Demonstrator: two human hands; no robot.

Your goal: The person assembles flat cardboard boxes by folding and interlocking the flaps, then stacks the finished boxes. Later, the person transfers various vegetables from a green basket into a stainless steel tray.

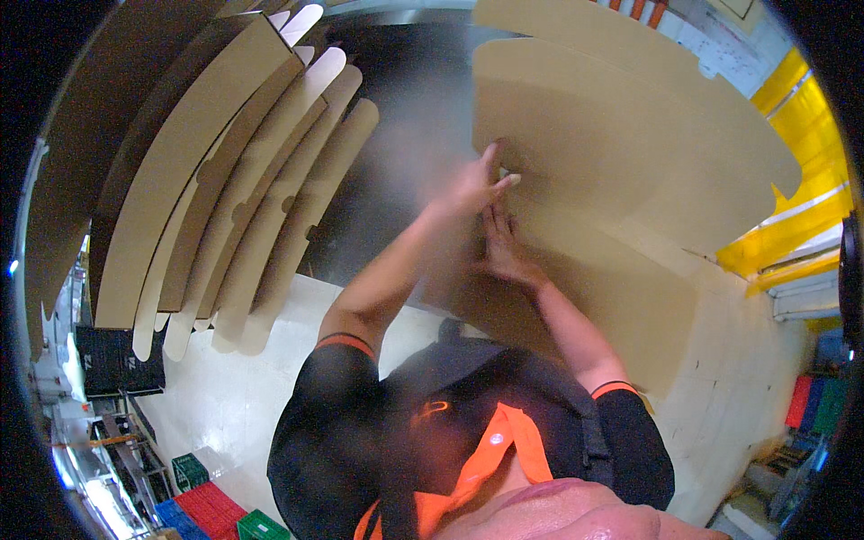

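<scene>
Both of my arms reach up to a large brown cardboard blank (621, 144), whose broad panel spreads across the right side. A crease separates this panel from a lower panel (621, 297) nearer my body. At the blank's left edge is my left hand (468, 187), its thumb and a finger stretched apart against the cardboard. Just below it, my right hand (510, 252) lies against the cardboard with its fingers extended. Neither hand is visibly wrapped around anything. A hazy blur partly covers the left wrist.
Several folded cardboard boxes (216, 180) with rounded flaps stand in a row at the left on a dark tabletop (396, 99). Below are a black crate (117, 360), a red crate (211, 513) and a green crate (261, 526). Yellow strips (792, 216) hang at the right.
</scene>
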